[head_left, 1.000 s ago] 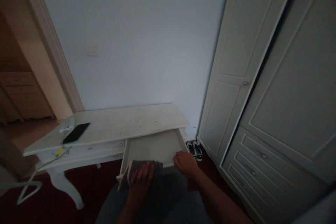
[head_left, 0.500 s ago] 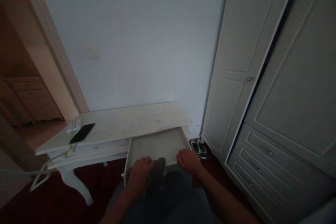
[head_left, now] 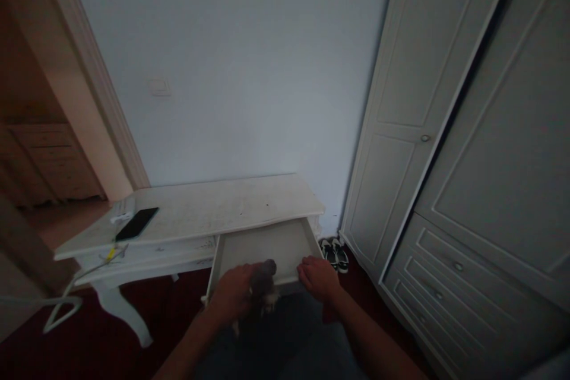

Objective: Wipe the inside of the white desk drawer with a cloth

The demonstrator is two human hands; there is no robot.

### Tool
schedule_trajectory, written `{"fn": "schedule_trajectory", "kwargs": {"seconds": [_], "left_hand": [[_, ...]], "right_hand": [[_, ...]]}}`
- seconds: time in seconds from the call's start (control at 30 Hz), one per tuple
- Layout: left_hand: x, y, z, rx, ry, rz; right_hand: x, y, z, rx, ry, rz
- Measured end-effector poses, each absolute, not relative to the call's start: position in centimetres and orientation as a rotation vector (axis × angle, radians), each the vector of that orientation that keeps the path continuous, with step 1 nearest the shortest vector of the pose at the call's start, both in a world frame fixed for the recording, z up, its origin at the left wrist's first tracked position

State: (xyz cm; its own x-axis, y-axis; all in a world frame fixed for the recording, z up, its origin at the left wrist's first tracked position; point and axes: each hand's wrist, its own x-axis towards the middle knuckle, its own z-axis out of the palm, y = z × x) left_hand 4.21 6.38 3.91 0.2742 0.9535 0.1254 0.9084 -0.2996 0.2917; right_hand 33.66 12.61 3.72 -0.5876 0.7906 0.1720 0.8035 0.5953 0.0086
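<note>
My left hand (head_left: 231, 291) is closed around a dark grey thing with a rounded end (head_left: 263, 273). Pale bits hang under it, and its kind is too dim to make out. The hand is at the front left of a pulled-out white drawer (head_left: 262, 243), whose visible inside is bare. At the drawer's front right, my right hand (head_left: 318, 278) grips the edge with curled fingers. The drawer belongs to a white table (head_left: 231, 199) against the wall.
A black phone (head_left: 137, 224) lies on the table's left end beside a white box-like item (head_left: 122, 209). A pale cable (head_left: 66, 294) runs off to the left. Black-and-white shoes (head_left: 335, 254) stand on the dark red floor, beside a tall wardrobe (head_left: 401, 160).
My left hand has turned and raised slightly, so the dark grey thing shows more fully, with its pale bits visible. My right hand stays on the drawer edge. The view has shifted slightly.
</note>
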Motion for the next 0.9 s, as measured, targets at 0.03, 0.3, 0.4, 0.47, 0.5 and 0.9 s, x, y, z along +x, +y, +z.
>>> {"fn": "schedule_trajectory", "kwargs": {"seconds": [0.03,0.3,0.4,0.47,0.5,0.9], "left_hand": [[4.3,5.3,2.6,2.516,1.812,0.49],[5.6,2.9,-4.3,2.808,2.262,0.859],[6.8,3.5,-1.7,2.656,2.269,0.692],[7.0,4.0,0.9,2.578,2.176,0.495],[6.9,4.4,2.3,2.529,2.1,0.4],[2.8,12.9,6.4,2.04,1.438,0.243]], "right_hand": [[33.7,12.6,3.7,-1.342,-2.671,-0.128],[33.6,12.7,3.9,-1.35,-2.672,-0.138],[33.6,12.8,3.7,-1.36,-2.663,-0.132],[33.6,12.9,3.6,-1.365,-2.655,-0.127],[33.6,12.9,3.5,-1.369,-2.651,-0.124],[33.6,12.6,3.8,-1.388,-2.635,-0.111]]}}
